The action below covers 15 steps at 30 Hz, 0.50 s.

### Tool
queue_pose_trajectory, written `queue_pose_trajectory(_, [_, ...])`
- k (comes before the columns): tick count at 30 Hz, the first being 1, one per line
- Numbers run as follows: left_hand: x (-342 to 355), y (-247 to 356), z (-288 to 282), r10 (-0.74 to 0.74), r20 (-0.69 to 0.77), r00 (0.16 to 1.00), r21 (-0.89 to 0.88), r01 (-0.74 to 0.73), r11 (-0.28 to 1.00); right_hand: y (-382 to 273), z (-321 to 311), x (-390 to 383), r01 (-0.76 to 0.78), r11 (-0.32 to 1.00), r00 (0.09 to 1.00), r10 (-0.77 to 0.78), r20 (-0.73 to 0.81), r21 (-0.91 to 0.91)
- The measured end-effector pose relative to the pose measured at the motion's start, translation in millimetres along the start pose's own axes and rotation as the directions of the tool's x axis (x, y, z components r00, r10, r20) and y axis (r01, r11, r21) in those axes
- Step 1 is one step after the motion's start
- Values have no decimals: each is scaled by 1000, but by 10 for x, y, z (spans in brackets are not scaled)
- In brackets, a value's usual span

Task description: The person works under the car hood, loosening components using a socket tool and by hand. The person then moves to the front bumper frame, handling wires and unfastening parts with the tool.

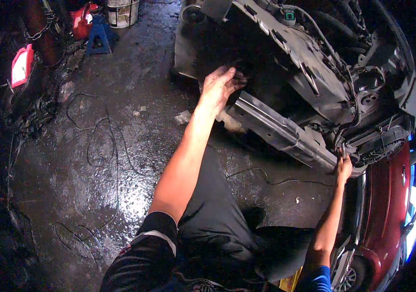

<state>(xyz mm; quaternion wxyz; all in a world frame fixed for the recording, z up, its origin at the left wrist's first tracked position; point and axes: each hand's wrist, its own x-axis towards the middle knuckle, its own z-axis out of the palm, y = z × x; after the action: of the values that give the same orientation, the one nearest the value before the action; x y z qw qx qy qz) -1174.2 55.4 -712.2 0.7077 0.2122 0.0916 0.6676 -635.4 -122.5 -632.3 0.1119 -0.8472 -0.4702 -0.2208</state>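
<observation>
My left hand (220, 86) reaches to the lower edge of a broad dark panel (203, 44) at the front of a partly stripped vehicle. Its fingers curl into the shadow there, and what they grip is hidden. Off to the right, my right hand (344, 168) is closed beside the far end of a long black crossbeam (276, 126). A small greyish piece shows at its fingertips, too small to name. Above the beam lie a dusty slotted plastic trim (291, 53) and a cable (351, 82).
A loose black cord (113, 141) winds over the wet, dark floor (135, 194). At the far left stand a blue jack stand (100, 36), a dirty bucket (122, 13) and a lit red-framed lamp (21, 66). A red car (386, 204) is close on the right.
</observation>
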Motion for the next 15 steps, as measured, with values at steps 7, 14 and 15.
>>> queue_pose_trajectory(7, [18, 6, -95, -63, 31, 998, 6, 63, 998, 87, -23, 15, 21, 998, 999, -22, -24, -63])
queue_pose_trajectory(14, [-14, -71, -102, -61, -34, 998, 52, 63, 997, -46, -37, -26, 12, 1000, 1000, -13, -13, -16])
queue_pose_trajectory(15, [-22, -98, -92, -77, -11, 997, 49, 78, 996, 22, -39, -14, 9, 1000, 1000, -10, -16, -22])
